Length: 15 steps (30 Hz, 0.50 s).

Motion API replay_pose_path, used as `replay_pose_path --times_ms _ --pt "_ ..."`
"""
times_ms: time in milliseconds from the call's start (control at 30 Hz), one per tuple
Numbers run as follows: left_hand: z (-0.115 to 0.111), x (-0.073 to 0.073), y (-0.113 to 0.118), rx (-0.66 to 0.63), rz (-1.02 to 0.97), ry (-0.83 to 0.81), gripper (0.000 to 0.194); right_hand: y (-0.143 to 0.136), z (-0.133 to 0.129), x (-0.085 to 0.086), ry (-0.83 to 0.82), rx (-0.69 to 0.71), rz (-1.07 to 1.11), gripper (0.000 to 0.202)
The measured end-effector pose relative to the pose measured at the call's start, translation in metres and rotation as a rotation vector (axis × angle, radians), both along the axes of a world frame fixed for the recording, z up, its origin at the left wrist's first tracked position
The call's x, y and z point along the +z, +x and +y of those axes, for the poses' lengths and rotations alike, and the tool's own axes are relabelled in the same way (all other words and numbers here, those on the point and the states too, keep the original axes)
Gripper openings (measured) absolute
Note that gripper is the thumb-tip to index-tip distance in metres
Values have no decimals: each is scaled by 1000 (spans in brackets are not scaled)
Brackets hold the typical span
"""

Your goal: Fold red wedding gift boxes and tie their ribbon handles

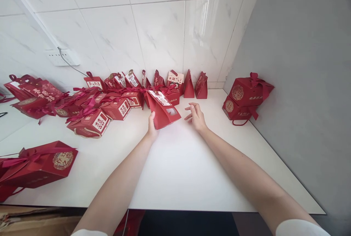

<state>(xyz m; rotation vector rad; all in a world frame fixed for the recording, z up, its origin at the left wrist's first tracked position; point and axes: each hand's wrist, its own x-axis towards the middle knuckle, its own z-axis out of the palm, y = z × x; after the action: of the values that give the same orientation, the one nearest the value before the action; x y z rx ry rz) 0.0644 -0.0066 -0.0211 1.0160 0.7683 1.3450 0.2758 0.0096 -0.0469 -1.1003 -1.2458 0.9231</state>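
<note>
And here, at the middle of the white tabletop (175,177), a red triangular box (160,115) is being held tilted by the left hand (153,129), its lower left edge gripped, with the thumb seen on the near side and the other fingers mostly hidden. A white patterned label (159,97) is shown on its upper part, and a pale window (172,111) is seen in its right side. Just to the right, nothing is held by the right hand (197,119); its fingers (193,110) are loosely curled and spread apart, pointed toward the box but not touching it. Behind, a row of small upright boxes (189,86) is lined up near the tiled wall (159,27). Over to the left, a cluster of ribboned red boxes (116,110) is crowded together, some marked with white panels, while a larger ribboned box (46,163) with a round gold emblem is set nearer the front edge. Out on the right, beside the grey panel (298,82), one ribboned box (249,90) is stacked on another (238,112), a red cord handle (241,123) being shown low down
</note>
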Motion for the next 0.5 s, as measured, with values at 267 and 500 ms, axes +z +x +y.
replay_pose_path --times_ms 267,500 --pt "5 -1 -2 -85 -65 -157 51 -2 0 -2 2 407 -98 47" --pt "6 -2 0 -15 40 -110 60 -2 0 -5 54 333 -208 38"
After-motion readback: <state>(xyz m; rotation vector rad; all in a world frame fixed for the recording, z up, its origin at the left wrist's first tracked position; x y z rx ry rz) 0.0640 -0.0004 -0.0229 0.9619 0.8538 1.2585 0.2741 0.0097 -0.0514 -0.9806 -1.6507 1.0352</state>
